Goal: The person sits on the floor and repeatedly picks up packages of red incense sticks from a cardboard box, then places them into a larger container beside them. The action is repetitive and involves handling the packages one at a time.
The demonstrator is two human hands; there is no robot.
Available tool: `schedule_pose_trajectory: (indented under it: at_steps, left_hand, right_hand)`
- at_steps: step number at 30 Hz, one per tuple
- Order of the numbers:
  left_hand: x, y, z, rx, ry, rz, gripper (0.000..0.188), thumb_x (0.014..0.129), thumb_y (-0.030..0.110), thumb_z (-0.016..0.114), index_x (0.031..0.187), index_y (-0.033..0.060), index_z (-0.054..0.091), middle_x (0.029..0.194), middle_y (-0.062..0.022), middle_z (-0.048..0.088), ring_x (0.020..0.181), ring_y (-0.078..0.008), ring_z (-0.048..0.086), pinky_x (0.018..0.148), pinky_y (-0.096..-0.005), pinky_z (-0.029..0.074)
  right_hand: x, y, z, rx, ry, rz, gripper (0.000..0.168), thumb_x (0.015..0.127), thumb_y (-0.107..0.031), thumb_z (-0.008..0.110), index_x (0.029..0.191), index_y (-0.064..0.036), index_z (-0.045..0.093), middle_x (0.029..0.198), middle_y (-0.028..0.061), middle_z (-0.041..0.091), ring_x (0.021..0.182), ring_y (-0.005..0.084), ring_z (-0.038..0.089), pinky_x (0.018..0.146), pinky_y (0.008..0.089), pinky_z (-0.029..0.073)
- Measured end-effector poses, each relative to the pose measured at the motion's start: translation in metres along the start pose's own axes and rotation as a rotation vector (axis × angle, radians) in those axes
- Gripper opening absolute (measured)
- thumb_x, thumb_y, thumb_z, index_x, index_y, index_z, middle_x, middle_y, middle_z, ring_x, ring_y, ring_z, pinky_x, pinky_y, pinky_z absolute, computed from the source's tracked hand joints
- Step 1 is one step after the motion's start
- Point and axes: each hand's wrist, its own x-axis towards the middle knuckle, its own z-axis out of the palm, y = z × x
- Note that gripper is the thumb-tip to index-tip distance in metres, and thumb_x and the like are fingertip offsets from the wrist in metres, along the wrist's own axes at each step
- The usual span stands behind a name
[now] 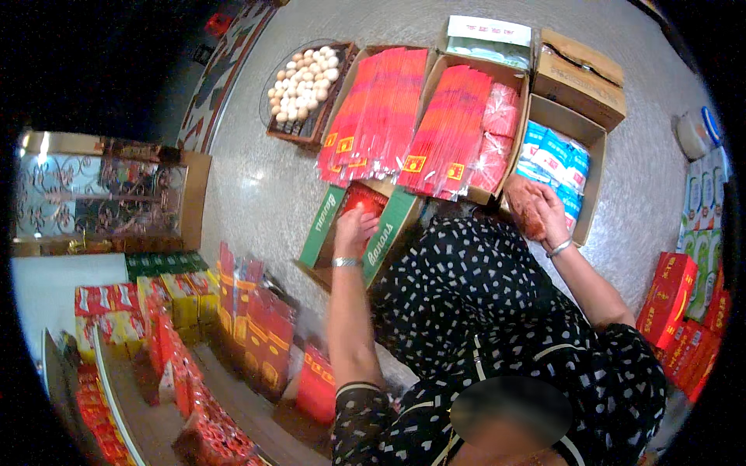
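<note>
My left hand [358, 228] reaches into a green-sided cardboard banana box [389, 232], its fingers at a red item [362, 199] inside; whether they grip it I cannot tell. My right hand [546, 214] holds a reddish-brown bundle [524, 205], whose kind is unclear, at the near left edge of a cardboard box [597, 175] of blue-and-white packets [548, 152]. Beyond the banana box, two cartons hold long red plastic-wrapped packets [382, 110] and more such packets [451, 125]. Pink bundles in clear wrap [500, 110] lie beside the latter.
A crate of eggs [304, 84] stands at the far left of the cartons. Behind are a brown cardboard box [580, 81] and an open carton with a white flap [488, 30]. Shelves with red bags [268, 338] are at lower left, red boxes [667, 298] at right.
</note>
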Motion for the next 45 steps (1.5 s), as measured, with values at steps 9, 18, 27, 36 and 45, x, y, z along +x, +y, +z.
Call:
schedule_pose_trajectory:
  at_steps: [9, 18, 27, 36, 45]
  left_hand:
    - [0.133, -0.048, 0.088, -0.161, 0.09, -0.358, 0.035, 0.084, 0.039, 0.071, 0.09, 0.0091, 0.054, 0.068, -0.0066, 0.057, 0.063, -0.0241, 0.059, 0.064, -0.0431, 0.055]
    - [0.107, 0.016, 0.181, -0.722, -0.203, -0.038, 0.036, 0.095, 0.013, 0.049, 0.128, -0.0015, 0.049, 0.13, -0.0196, 0.055, 0.117, -0.0372, 0.055, 0.098, -0.0567, 0.047]
    - [0.091, 0.041, 0.175, -0.757, -0.245, 0.136, 0.037, 0.101, 0.023, 0.041, 0.128, -0.0004, 0.049, 0.128, -0.0208, 0.056, 0.115, -0.0352, 0.057, 0.096, -0.055, 0.048]
    - [-0.13, 0.05, 0.046, -0.411, -0.225, 0.337, 0.043, 0.1, 0.026, 0.047, 0.126, -0.008, 0.048, 0.123, -0.021, 0.059, 0.106, -0.0314, 0.063, 0.089, -0.0454, 0.054]
    - [-0.294, -0.12, -0.12, -0.385, 0.109, 0.329, 0.033, 0.094, 0.022, 0.059, 0.114, -0.004, 0.058, 0.11, -0.0157, 0.066, 0.099, -0.0257, 0.065, 0.089, -0.0402, 0.053]
  right_hand:
    - [0.016, 0.005, -0.046, 0.079, 0.106, 0.047, 0.031, 0.089, 0.0, 0.049, 0.118, -0.001, 0.058, 0.114, 0.0067, 0.062, 0.106, 0.0152, 0.058, 0.094, 0.0282, 0.045]
    - [0.029, 0.019, -0.047, 0.128, 0.118, 0.097, 0.027, 0.089, 0.002, 0.049, 0.114, 0.0, 0.059, 0.113, 0.0073, 0.062, 0.108, 0.0157, 0.057, 0.097, 0.029, 0.044]
    - [0.021, -0.013, -0.03, 0.145, -0.027, 0.035, 0.029, 0.089, 0.002, 0.049, 0.115, 0.0, 0.059, 0.112, 0.0078, 0.064, 0.106, 0.0149, 0.058, 0.094, 0.029, 0.046]
    - [0.029, -0.097, -0.029, -0.27, -0.023, -0.366, 0.03, 0.088, -0.001, 0.051, 0.117, 0.002, 0.058, 0.116, 0.0094, 0.062, 0.111, 0.018, 0.057, 0.099, 0.0307, 0.043]
    - [-0.024, -0.145, 0.043, -0.646, -0.344, -0.77, 0.028, 0.083, -0.002, 0.054, 0.11, -0.002, 0.061, 0.1, 0.0142, 0.059, 0.095, 0.0293, 0.059, 0.089, 0.0344, 0.046]
